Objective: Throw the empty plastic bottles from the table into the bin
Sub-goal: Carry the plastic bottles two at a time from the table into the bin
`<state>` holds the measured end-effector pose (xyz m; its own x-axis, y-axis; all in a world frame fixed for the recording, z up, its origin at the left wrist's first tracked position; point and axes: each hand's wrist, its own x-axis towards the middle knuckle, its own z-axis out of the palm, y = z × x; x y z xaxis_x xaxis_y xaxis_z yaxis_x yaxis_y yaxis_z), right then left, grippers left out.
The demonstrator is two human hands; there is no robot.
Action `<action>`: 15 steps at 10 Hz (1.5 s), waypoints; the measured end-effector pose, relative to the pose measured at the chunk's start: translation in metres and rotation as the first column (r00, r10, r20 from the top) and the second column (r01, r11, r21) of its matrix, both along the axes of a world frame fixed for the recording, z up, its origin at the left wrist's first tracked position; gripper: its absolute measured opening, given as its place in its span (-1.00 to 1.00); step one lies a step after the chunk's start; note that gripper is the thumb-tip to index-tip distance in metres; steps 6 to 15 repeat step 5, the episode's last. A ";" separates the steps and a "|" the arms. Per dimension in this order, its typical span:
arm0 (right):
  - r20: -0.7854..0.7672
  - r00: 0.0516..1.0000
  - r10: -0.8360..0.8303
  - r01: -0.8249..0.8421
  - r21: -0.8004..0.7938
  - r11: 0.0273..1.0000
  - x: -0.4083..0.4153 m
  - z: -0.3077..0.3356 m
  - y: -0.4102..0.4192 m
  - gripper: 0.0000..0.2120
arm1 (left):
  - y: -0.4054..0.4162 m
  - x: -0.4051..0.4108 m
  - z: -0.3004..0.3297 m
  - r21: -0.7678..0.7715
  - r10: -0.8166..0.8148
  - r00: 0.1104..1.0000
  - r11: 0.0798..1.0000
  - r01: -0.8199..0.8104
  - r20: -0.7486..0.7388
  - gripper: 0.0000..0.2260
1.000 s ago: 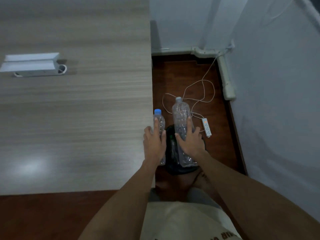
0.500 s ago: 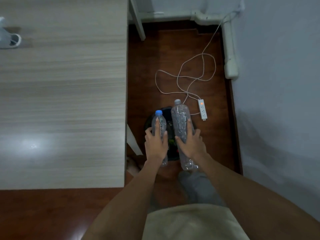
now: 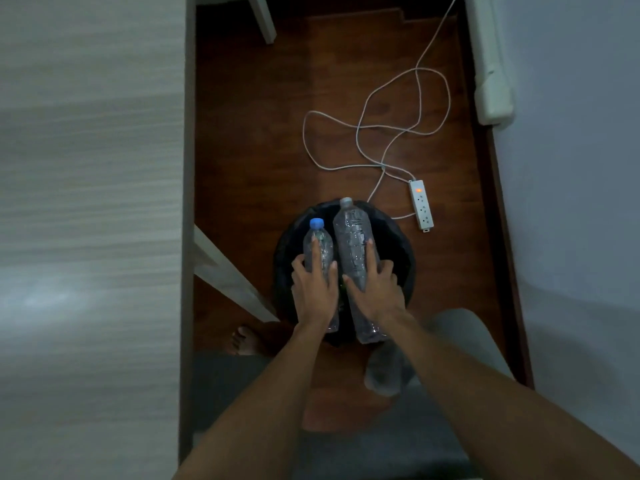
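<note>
Holding, left hand (image 3: 313, 289) clasping small clear blue-capped plastic bottle (image 3: 319, 249), right hand (image 3: 375, 289) clasping taller clear plastic bottle (image 3: 353, 244), both over round black-lined bin (image 3: 403, 251); judged next: releasing both.

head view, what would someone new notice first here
Two clear plastic bottles held side by side over the black bin on the floor: the small blue-capped bottle in the left hand, the taller bottle in the right hand. Just right of the bin, a white power strip glows orange, its cord looping across the dark wood floor.
</note>
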<state>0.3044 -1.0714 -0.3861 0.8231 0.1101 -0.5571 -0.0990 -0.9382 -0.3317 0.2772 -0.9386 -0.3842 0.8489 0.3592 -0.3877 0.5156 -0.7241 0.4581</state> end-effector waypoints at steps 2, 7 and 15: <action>0.041 0.999 0.006 -0.009 0.083 0.996 0.004 -0.039 0.010 -0.08 | 0.000 0.006 -0.044 -0.054 0.025 0.998 0.998 -0.028 -0.060 -0.39; -0.042 0.999 0.009 -0.009 0.010 1.000 0.002 0.044 0.011 -0.03 | 0.008 0.003 0.047 -0.079 0.055 0.989 0.995 -0.066 -0.134 -0.38; -0.042 0.999 0.009 -0.009 0.010 1.000 0.002 0.044 0.011 -0.03 | 0.008 0.003 0.047 -0.079 0.055 0.989 0.995 -0.066 -0.134 -0.38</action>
